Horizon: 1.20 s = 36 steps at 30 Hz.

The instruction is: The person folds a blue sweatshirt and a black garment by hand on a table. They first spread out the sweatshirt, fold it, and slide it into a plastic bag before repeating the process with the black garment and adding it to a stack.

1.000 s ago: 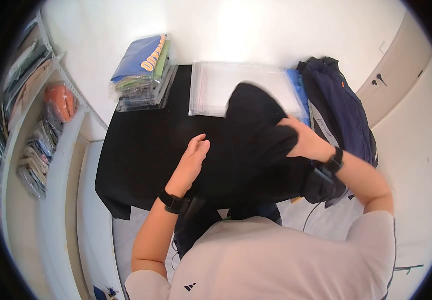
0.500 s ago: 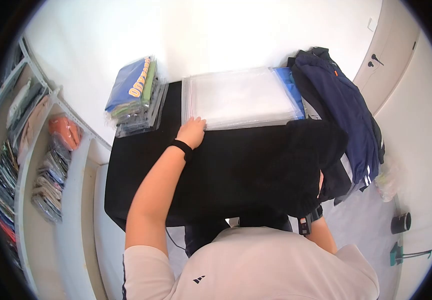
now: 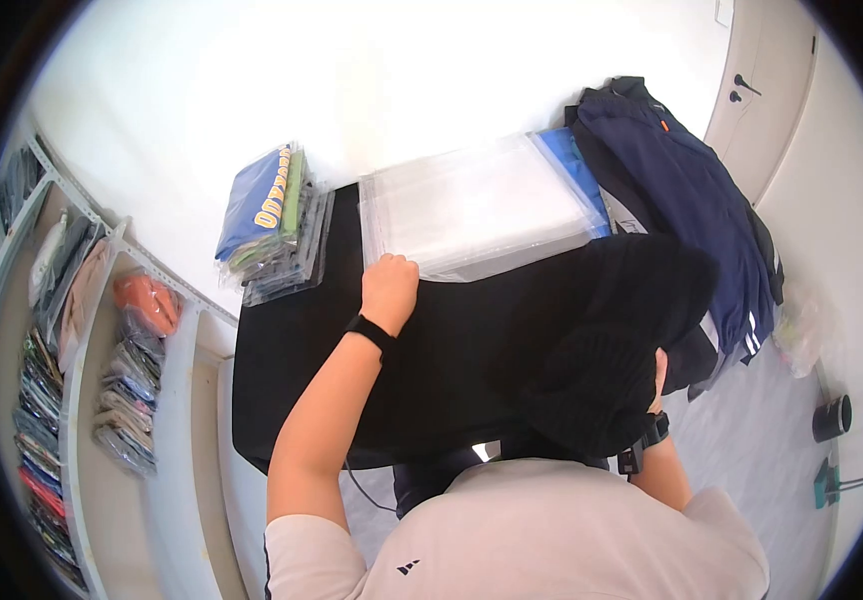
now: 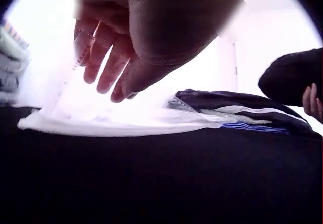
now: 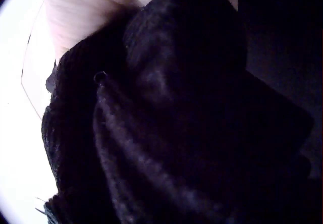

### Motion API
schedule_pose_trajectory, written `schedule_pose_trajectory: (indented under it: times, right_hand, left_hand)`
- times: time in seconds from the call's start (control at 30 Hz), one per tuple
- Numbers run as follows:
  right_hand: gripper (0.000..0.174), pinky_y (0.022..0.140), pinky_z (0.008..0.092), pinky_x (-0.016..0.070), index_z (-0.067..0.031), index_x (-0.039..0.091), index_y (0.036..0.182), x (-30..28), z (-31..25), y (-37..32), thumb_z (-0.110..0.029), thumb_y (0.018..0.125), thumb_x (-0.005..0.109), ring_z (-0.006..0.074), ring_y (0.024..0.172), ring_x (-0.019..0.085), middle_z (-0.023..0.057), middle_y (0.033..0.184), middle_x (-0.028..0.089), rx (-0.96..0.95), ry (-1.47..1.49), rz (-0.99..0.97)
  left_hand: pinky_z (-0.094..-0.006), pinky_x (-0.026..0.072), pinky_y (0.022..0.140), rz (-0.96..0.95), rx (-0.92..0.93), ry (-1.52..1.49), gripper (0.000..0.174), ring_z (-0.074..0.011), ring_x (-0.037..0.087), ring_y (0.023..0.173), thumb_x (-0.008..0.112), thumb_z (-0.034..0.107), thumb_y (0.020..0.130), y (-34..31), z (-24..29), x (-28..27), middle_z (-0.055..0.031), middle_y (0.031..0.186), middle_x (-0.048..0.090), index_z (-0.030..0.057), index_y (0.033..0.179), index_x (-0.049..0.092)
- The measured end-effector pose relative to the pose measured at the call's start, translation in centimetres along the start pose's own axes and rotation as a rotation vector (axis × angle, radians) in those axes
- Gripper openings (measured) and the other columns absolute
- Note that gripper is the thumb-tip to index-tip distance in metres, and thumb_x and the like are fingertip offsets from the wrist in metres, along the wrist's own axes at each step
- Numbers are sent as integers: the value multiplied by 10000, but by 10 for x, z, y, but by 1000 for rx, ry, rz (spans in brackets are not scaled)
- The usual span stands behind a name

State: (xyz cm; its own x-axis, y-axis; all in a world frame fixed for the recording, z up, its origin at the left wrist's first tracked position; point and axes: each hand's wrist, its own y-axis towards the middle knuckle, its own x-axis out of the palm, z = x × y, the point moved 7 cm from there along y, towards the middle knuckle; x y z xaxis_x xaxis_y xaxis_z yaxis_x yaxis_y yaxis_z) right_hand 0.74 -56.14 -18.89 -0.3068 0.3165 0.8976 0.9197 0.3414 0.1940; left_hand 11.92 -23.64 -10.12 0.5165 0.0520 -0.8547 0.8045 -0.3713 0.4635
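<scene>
My left hand (image 3: 391,288) is at the near left corner of a stack of clear plastic bags (image 3: 477,210). Its fingers (image 4: 106,57) bend down and pinch a clear plastic bag (image 4: 65,90), whose printed film rises to them in the left wrist view. At the right side of the table, my right hand (image 3: 661,378) grips a bundled black knit garment (image 3: 632,300). Folds of that cloth hide most of the right fingers. Up close, the right wrist view shows its dark ribbed fabric (image 5: 151,148) below the palm.
A black cloth covers the table (image 3: 302,390). At its back left stands a stack of bagged folded clothes (image 3: 272,225). Navy and black garments (image 3: 672,170) are heaped at the right, with a blue one (image 3: 577,175) by the bags. Shelves (image 3: 72,400) of packed clothes line the left.
My left hand has moved forward to the corner of the plastic bags and now pinches one. The right hand has carried the black garment from mid-table to the right and nearer my body.
</scene>
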Motion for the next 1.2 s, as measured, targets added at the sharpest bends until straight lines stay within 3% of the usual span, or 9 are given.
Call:
schedule_pose_trajectory:
  times: [0.1,0.2,0.33,0.4,0.43,0.53,0.73,1.0,1.2]
  right_hand:
    - [696,1072,419,329,-19,438,1344,-13,-11,-9,-528,871,469,308,1227,468,155,1362,474,-21,7,251]
    - [722,1071,418,330,-24,431,1350,0,-44,-11,-547,855,485,310,1226,463,144,1366,472,-115,54,7]
    - [727,1075,422,324,-28,411,1366,31,-73,-19,-554,867,464,312,1243,449,149,1376,461,-245,62,-49]
    - [709,1078,425,319,-30,410,1368,16,-104,-39,-547,884,440,313,1249,444,153,1386,449,-451,-588,398]
    - [658,1067,423,332,-29,464,1329,46,-94,-27,-524,896,443,311,1223,472,145,1359,483,-353,-5,-180]
    - [602,1049,414,355,-28,523,1273,32,-109,-37,-494,896,470,301,1185,508,135,1309,533,-421,35,-114]
    - [576,996,421,413,-30,548,1240,33,-97,-41,-478,880,506,296,1140,543,123,1271,565,-413,-76,152]
    - [561,1021,406,390,-31,502,1278,29,-103,-47,-436,890,482,302,1163,518,128,1286,543,-322,-228,230]
    - [523,973,356,436,20,495,1254,94,-108,-20,-171,793,651,265,1104,569,144,1196,587,-335,-871,438]
  left_hand:
    - [-374,536,573,-183,-122,-25,78,-295,672,687,597,35,709,-8,38,-38,-153,702,655,47,670,664]
    - [-409,533,600,-312,-89,-279,192,-346,659,685,627,167,782,-15,81,-57,-179,698,645,3,686,644]
    - [-415,459,880,-398,61,-1221,442,-366,580,1006,600,323,874,-16,110,-67,-233,1084,611,-27,1143,577]
    - [-390,428,953,-214,109,-958,417,-337,539,1122,617,277,876,-21,92,-53,-218,1212,560,-11,1173,559]
    - [-416,414,968,-199,115,-811,417,-360,510,1144,597,283,871,-26,88,-51,-224,1209,551,-25,1149,559]
    - [-481,399,983,-480,57,-343,524,-437,413,1233,607,373,851,-58,73,-7,-243,1342,432,43,1249,521]
    - [-460,414,952,-619,-75,-397,529,-412,458,1172,594,386,864,-78,98,-32,-263,1308,439,100,1300,505]
    - [-446,409,955,-284,75,-478,425,-367,471,1152,628,279,848,-92,100,-42,-217,1292,464,110,1231,550]
    - [-412,432,931,-309,14,-487,413,-348,490,1129,619,219,848,-91,97,-35,-195,1231,502,39,1210,536]
